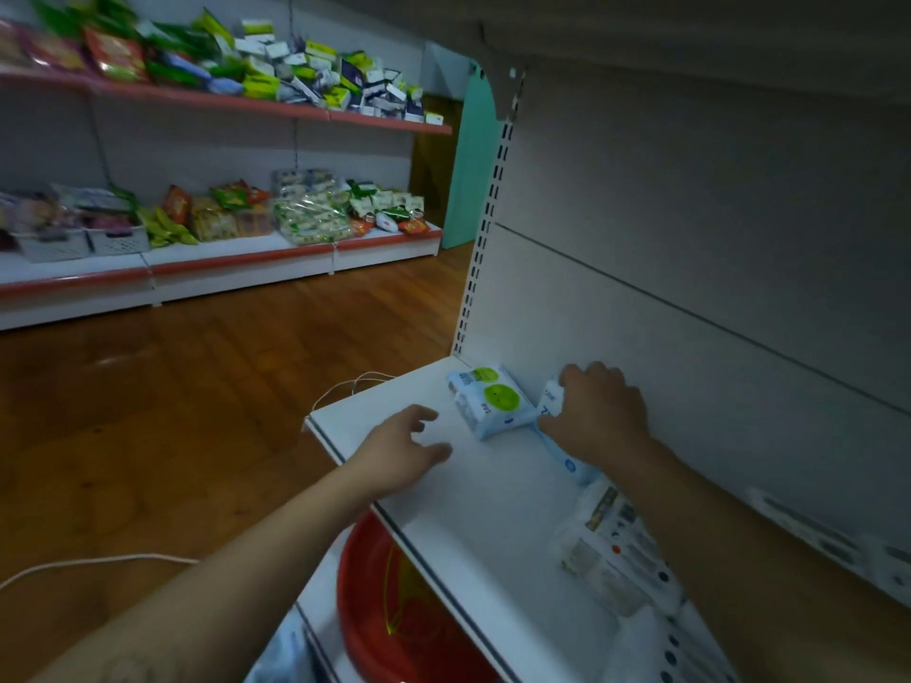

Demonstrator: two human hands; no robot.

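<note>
White sheet metal makes up the shelf [473,490], and on it, close to the back panel [690,268], the right hand [599,411] grips a pale-blue pack [551,400]; the fingers curl over the pack's top and the thumb lies against its near side; the pack stands tilted on edge, touching or almost touching the panel; dark blue marks show on its wrapper, one shaped like a 7, but no word can be read. Just to its left lies the green-dot pack [488,404], flat on the shelf near the far corner; two bright green circles sit on its top with small dark print inside them, too blurred to make out. The left hand [404,446] is over the shelf's front edge, fingers spread and loosely bent, holding nothing; whether it touches the metal cannot be told. Under the right forearm more wrapped packs [611,549] line the back of the shelf; their labels carry small pictures and a red dot, all illegible. Below the shelf sits a red basin [374,613]; across the wooden floor [197,386] stand red-trimmed shelves [236,266] piled with snack bags and boxes.
</note>
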